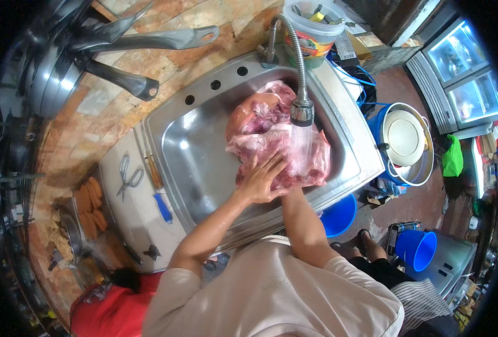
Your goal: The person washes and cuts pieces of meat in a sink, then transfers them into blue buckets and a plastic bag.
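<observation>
A slab of raw meat (261,147) lies in the stainless steel sink (198,168) under water from a flexible-neck faucet (302,110). My left hand (266,177) rests flat on the slab's upper side, fingers somewhat apart. My right forearm (301,215) reaches over the sink's front edge, and its hand is hidden beneath the slab's near edge, so its grip does not show. Behind the slab sits more raw meat with skin on it (249,110), touching it. The stream lands on the slab's right half, to the right of my left fingers.
Scissors (129,177), a wooden-handled tool (154,172) and a blue-handled tool (163,208) lie left of the sink. Pan handles (156,40) jut in overhead. A plastic tub of utensils (314,31) stands by the faucet. Other people are close on both sides.
</observation>
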Tool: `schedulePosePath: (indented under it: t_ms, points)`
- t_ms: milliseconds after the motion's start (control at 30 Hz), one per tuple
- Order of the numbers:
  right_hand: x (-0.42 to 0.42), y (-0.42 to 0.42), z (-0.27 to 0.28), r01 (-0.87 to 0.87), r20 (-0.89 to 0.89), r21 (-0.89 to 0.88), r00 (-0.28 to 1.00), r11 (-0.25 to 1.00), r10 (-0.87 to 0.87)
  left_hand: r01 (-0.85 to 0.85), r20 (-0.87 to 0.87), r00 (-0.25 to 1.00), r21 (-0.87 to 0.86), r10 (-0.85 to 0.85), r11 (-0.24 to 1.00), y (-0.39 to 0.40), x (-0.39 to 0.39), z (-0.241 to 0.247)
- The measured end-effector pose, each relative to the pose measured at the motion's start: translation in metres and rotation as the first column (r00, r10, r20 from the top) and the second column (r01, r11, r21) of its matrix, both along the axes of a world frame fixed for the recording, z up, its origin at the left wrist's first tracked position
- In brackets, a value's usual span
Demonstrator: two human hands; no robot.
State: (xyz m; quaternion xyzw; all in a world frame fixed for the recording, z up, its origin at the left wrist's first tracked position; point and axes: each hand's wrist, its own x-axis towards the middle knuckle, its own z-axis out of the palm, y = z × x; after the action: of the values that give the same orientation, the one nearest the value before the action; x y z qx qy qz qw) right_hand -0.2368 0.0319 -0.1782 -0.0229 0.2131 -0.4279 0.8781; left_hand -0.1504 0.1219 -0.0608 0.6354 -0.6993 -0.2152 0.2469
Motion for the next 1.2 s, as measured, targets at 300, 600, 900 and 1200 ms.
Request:
schedulePosePath:
  t_ms: [300,600,900,1200]
  points:
    - [-0.006,-0.003,0.002,0.072,0.019,0.017,0.997,0.997,-0.072,0.136,-0.013,0.990,-0.053,-0.137,0.989,-0.121,-0.017,0.010]
    - [-0.015,-0.012,0.000,0.152,0.052,0.029,0.987,0.988,-0.153,-0.386,0.246,0.881,-0.117,0.403,0.915,-0.053,0.018,-0.039]
    - [-0.042,-0.020,0.004,0.071,0.057,0.000,0.996,0.997,-0.071,-0.170,-0.731,-0.260,0.678,0.631,0.715,-0.009,0.016,-0.084]
    - [-0.138,-0.048,0.140,-0.106,0.065,-0.099,0.992,0.989,0.112,-0.459,-0.846,-0.328,0.532,0.420,0.712,-0.037,-0.036,-0.031]
